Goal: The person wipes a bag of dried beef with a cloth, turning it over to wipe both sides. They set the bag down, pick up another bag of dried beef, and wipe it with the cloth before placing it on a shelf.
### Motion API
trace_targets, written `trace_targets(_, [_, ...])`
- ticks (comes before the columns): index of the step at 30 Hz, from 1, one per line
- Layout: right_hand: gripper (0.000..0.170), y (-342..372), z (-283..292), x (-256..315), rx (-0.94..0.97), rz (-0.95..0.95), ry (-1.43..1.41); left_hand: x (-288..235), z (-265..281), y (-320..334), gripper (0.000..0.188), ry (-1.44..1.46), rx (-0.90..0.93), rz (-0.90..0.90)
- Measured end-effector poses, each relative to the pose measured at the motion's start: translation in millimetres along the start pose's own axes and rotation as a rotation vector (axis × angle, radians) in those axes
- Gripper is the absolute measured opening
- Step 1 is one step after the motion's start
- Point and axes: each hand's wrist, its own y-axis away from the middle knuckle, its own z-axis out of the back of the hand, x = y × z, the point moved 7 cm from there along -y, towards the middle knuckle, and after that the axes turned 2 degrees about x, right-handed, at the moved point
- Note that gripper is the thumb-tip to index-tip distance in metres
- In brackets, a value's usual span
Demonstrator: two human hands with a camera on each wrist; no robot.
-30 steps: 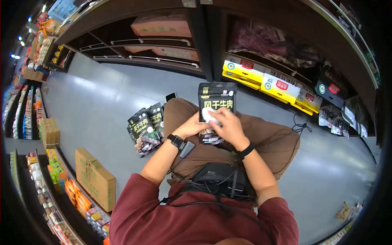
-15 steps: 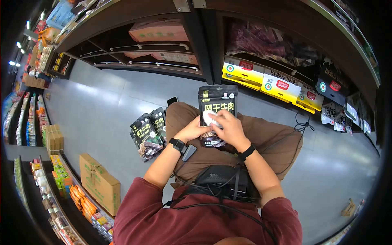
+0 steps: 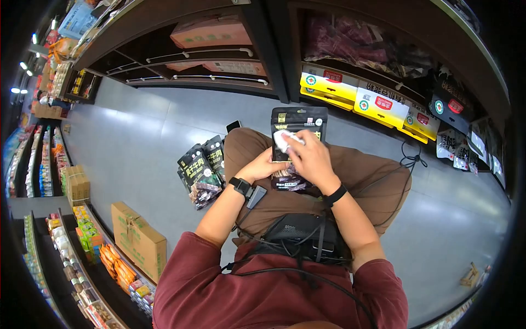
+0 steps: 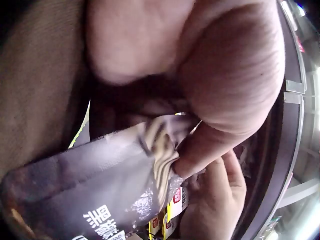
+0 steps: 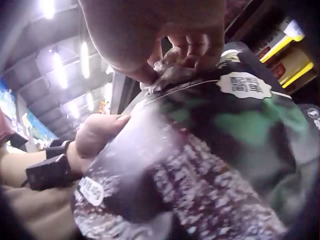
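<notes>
A seated person has a black pouch upright over the lap, its printed front facing up at them. The left hand grips its lower left edge, thumb across the front; the right hand pinches a crumpled white cloth against the upper front and covers much of the lettering. The right wrist view shows what the head view doesn't: the green patches and the cloth bunched between fingertips. In the left wrist view, the left hand blocks the top, and I can't make out the cloth.

Taking the held pouch as the clock's centre in the head view, more pouches lie on the floor at eight o'clock, a phone near nine, a cardboard box farther toward eight, and yellow-and-white packages at three.
</notes>
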Motion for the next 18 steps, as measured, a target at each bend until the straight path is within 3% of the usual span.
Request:
trace_targets(3, [0.032, 3.8, 19.2, -32.7, -0.182, -0.141, 0.064, -7.0, -6.5, 0.5, 0.049, 0.08, 0.005, -0.014])
trace_targets(9, [0.028, 11.0, 24.3, -62.7, -0.174, -0.294, 0.06, -9.5, -8.4, -1.1, 0.05, 0.031, 0.009, -0.067])
trace_targets(13, [0.033, -6.1, 16.7, -33.3, -0.087, -0.149, -0.01, -2.0, -4.5, -1.5, 0.049, 0.043, 0.005, -0.034])
trace_targets(15, [0.036, -15.1, 10.5, -5.4, -0.04, 0.048, 0.003, 1.7, -3.2, -2.6, 0.048, 0.046, 0.015, -0.027])
trace_targets(18, [0.038, -20.5, 0.9, 12.7, 0.016, 0.069, 0.004, 4.8, -0.2, -2.1, 0.046, -0.088, 0.026, 0.005])
